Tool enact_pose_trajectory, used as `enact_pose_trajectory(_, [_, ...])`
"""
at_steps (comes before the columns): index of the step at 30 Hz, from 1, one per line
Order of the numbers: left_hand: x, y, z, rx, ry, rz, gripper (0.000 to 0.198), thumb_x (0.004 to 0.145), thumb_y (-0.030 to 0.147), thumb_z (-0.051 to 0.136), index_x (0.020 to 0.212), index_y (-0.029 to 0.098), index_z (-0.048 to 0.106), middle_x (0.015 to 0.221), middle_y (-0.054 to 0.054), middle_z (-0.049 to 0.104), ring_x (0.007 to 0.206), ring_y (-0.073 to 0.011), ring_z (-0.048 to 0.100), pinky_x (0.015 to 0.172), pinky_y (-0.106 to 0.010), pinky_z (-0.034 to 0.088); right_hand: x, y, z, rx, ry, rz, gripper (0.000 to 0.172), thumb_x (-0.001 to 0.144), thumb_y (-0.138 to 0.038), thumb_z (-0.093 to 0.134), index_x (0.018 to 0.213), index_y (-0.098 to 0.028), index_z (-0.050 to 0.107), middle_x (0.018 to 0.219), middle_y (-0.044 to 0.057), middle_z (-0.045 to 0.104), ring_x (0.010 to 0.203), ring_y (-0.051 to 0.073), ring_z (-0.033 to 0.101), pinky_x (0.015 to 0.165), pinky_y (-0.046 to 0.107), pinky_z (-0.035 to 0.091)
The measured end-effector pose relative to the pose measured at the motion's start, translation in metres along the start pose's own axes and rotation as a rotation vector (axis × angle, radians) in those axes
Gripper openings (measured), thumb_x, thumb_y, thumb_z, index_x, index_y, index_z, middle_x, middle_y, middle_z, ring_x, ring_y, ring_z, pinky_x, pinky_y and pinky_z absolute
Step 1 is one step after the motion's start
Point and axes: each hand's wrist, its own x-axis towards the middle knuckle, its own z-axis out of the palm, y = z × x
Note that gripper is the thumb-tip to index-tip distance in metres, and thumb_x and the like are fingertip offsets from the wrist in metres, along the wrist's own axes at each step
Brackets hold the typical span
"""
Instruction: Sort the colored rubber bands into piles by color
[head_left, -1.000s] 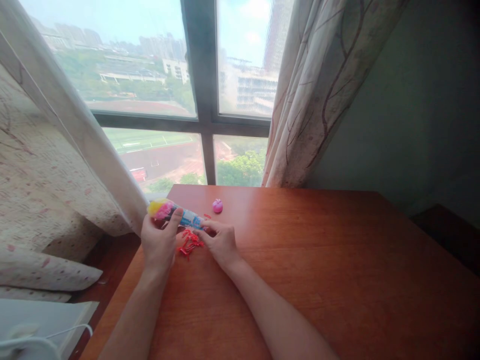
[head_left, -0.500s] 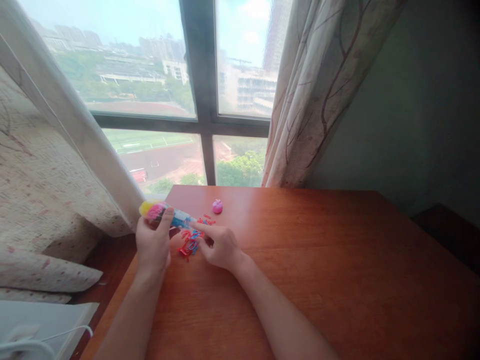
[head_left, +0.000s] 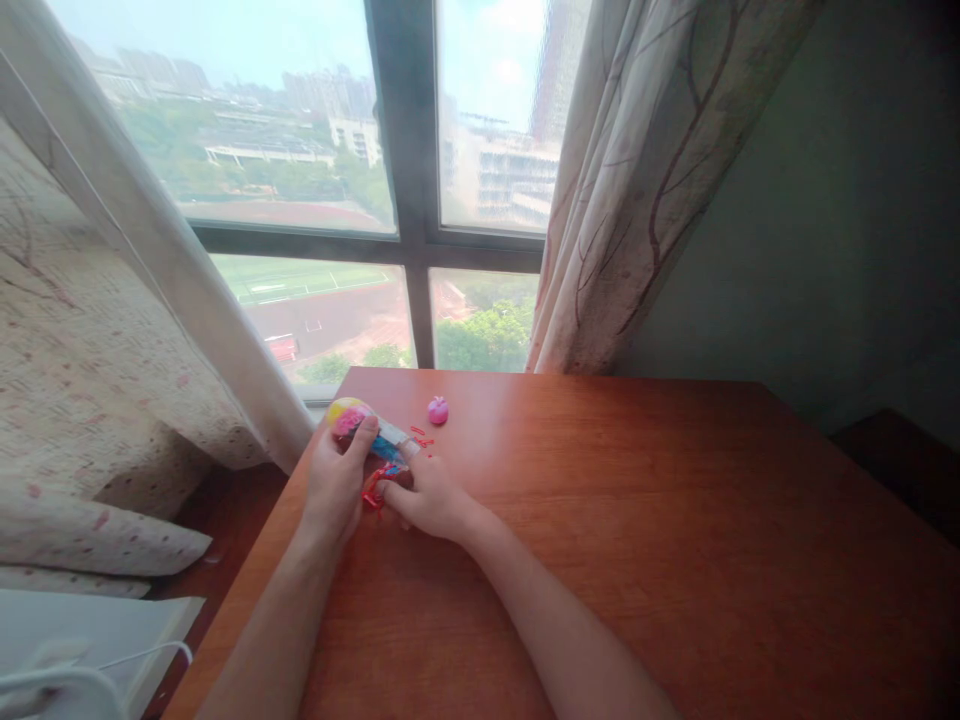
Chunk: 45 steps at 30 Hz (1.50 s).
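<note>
Red bits (head_left: 371, 488) half beneath right hand (head_left: 429, 497)

L grip (head_left: 337, 482) clasped, R grip (head_left: 429, 497) curled, arms fwd

Wood tbl (head_left: 675, 520): pink round piece (head_left: 437, 410) nr far edge, red bits (head_left: 421, 437) beside.

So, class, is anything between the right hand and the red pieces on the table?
Nothing visible. The right hand is right at the red pieces, beside the tube that the left hand holds. The cap lies apart, farther back.
</note>
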Motion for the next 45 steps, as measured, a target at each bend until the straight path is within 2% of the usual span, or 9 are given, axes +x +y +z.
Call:
enact_pose_trajectory(3, [0.001, 0.001, -0.002, -0.02, 0.039, 0.036, 0.049, 0.056, 0.049, 0.084, 0.082, 0.018, 0.055, 0.072, 0.005, 0.06, 0.061, -0.0105, 0.059, 0.061, -0.023, 0.053, 0.001, -0.001, -0.002, 0.425, -0.198, 0.083, 0.045, 0.092, -0.046, 0.055, 0.129, -0.022, 0.046, 0.062, -0.008, 0.059, 0.043, 0.008, 0.052, 0.042, 0.016, 0.038])
enact_pose_trajectory(5, [0.001, 0.003, -0.002, -0.03, 0.053, 0.051, 0.049, 0.056, 0.048, 0.085, 0.081, 0.018, 0.056, 0.073, 0.005, 0.06, 0.062, -0.0104, 0.06, 0.062, -0.023, 0.053, 0.001, -0.001, -0.006, 0.553, -0.232, 0.12, 0.046, 0.091, -0.051, 0.056, 0.126, -0.022, 0.048, 0.064, -0.007, 0.061, 0.045, 0.007, 0.054, 0.043, 0.015, 0.037])
enact_pose_trajectory(9, [0.001, 0.005, -0.002, -0.042, 0.05, 0.051, 0.049, 0.055, 0.046, 0.086, 0.081, 0.016, 0.057, 0.075, 0.003, 0.062, 0.063, -0.0104, 0.061, 0.06, -0.022, 0.054, 0.003, 0.003, -0.009, 0.586, -0.196, 0.108, 0.044, 0.089, -0.055, 0.06, 0.115, -0.02, 0.054, 0.064, -0.006, 0.063, 0.047, 0.006, 0.055, 0.044, 0.015, 0.038])
enact_pose_trajectory(15, [0.003, 0.002, -0.002, -0.043, 0.08, 0.09, 0.047, 0.057, 0.043, 0.086, 0.082, 0.017, 0.056, 0.077, 0.003, 0.062, 0.064, -0.0102, 0.063, 0.063, -0.022, 0.057, 0.007, 0.01, -0.004, 0.551, 0.001, 0.035, 0.051, 0.081, -0.061, 0.065, 0.106, -0.017, 0.063, 0.064, -0.004, 0.066, 0.046, 0.007, 0.057, 0.042, 0.016, 0.037])
enact_pose_trajectory(23, [0.002, -0.001, -0.001, 0.034, 0.113, 0.153, 0.044, 0.061, 0.042, 0.085, 0.085, 0.018, 0.057, 0.078, 0.002, 0.062, 0.061, -0.0117, 0.063, 0.059, -0.026, 0.058, 0.012, 0.007, 0.003, 0.41, 0.267, 0.072, 0.05, 0.071, -0.061, 0.072, 0.093, -0.016, 0.074, 0.062, -0.001, 0.067, 0.048, 0.012, 0.059, 0.048, 0.022, 0.048])
enact_pose_trajectory(29, [-0.001, 0.0, 0.0, 0.084, 0.119, 0.205, 0.046, 0.063, 0.042, 0.083, 0.091, 0.019, 0.056, 0.085, 0.001, 0.065, 0.064, -0.0129, 0.066, 0.058, -0.026, 0.059, 0.014, 0.014, 0.006, 0.319, 0.363, 0.069, 0.052, 0.072, -0.059, 0.072, 0.102, -0.017, 0.076, 0.067, 0.0, 0.07, 0.052, 0.014, 0.061, 0.049, 0.023, 0.05])
enact_pose_trajectory(34, [-0.003, 0.001, 0.0, 0.154, 0.123, 0.269, 0.049, 0.062, 0.038, 0.085, 0.095, 0.018, 0.055, 0.087, -0.001, 0.066, 0.069, -0.0148, 0.068, 0.058, -0.025, 0.058, 0.013, 0.017, 0.004, 0.174, 0.4, 0.055, 0.04, 0.079, -0.05, 0.069, 0.103, -0.019, 0.076, 0.066, -0.001, 0.07, 0.053, 0.014, 0.061, 0.05, 0.022, 0.048])
enact_pose_trajectory(40, [-0.002, 0.002, -0.007, 0.324, 0.143, 0.423, 0.053, 0.064, 0.036, 0.084, 0.105, 0.02, 0.055, 0.094, -0.001, 0.066, 0.077, -0.0157, 0.069, 0.064, -0.025, 0.058, 0.013, 0.02, -0.003, -0.081, 0.406, 0.019, 0.015, 0.084, -0.031, 0.068, 0.093, -0.023, 0.077, 0.075, -0.003, 0.073, 0.066, 0.013, 0.065, 0.063, 0.02, 0.048])
enact_pose_trajectory(45, [-0.004, 0.007, -0.009, 0.394, 0.181, 0.506, 0.051, 0.066, 0.033, 0.083, 0.108, 0.021, 0.057, 0.102, -0.002, 0.067, 0.087, -0.017, 0.069, 0.069, -0.024, 0.058, 0.008, 0.013, -0.01, -0.337, 0.424, 0.038, 0.014, 0.086, -0.029, 0.064, 0.091, -0.026, 0.077, 0.074, -0.002, 0.073, 0.066, 0.014, 0.064, 0.064, 0.021, 0.045])
